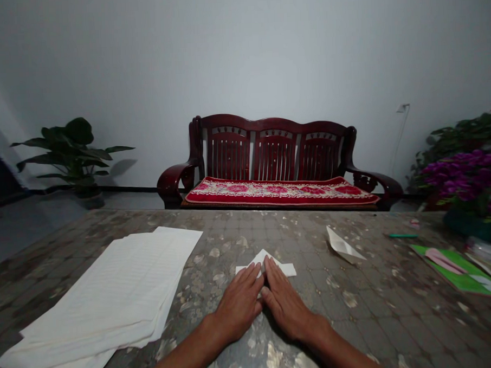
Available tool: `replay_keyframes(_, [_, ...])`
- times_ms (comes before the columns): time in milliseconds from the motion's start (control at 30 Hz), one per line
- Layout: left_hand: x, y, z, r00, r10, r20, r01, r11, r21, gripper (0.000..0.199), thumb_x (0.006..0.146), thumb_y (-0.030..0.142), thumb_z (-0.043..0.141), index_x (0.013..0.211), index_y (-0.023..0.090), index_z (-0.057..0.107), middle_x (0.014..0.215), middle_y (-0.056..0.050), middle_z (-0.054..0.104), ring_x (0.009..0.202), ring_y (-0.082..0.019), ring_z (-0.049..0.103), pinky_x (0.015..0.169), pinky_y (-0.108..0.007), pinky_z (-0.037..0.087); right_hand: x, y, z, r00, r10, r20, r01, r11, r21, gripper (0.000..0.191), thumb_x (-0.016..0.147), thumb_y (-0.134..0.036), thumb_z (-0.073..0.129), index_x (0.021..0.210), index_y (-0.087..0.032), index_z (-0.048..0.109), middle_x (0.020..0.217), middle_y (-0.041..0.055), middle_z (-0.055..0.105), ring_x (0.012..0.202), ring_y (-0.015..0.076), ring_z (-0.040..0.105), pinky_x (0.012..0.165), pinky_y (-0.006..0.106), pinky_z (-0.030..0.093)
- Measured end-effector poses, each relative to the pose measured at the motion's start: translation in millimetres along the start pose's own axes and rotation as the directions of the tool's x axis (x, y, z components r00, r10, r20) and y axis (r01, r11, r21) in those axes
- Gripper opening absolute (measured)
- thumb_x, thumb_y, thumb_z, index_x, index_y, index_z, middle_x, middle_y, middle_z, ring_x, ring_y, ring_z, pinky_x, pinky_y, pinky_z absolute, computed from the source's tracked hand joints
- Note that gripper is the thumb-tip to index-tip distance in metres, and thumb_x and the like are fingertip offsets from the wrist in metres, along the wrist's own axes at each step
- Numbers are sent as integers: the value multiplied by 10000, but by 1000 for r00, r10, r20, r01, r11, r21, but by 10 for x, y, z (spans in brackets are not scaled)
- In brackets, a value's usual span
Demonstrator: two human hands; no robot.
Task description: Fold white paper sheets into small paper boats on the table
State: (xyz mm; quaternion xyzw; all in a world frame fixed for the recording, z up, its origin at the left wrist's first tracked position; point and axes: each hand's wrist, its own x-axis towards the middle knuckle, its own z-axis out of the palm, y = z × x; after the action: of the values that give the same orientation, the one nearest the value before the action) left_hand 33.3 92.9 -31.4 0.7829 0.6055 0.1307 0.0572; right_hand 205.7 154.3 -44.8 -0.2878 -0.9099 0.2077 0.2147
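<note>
A folded sheet of white paper (289,269) lies on the table in front of me, with a pointed top and a flat strip sticking out at each side. Flat on its left half rests my left hand (241,298), fingers stretched out. My right hand (283,297) presses on the right half in the same way, its fingers extended. The fingertips of both hands come close together near the middle of the paper. Much of the paper's lower part is hidden beneath them.
A stack of white sheets (107,287) spreads over the table's left side. To the right stand a folded paper piece (344,247), a green pen (402,235) and a green booklet (456,267). Purple flowers (469,179) are at the far right. Behind the table is a wooden bench (274,150).
</note>
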Motion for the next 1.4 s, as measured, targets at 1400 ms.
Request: replay_keyframes(1400, [-468,-453,-365,987,-140,80,135,989,60,567,984,374,484,1529,281,360,1609,-52,323,1497,-294,262,1209,-590,171,-167,253,-569,952,232,202,-152,925,-347,614,1004,-444,353,1552,-170,317,1622,87,213,1511,254,186,1234,533,138])
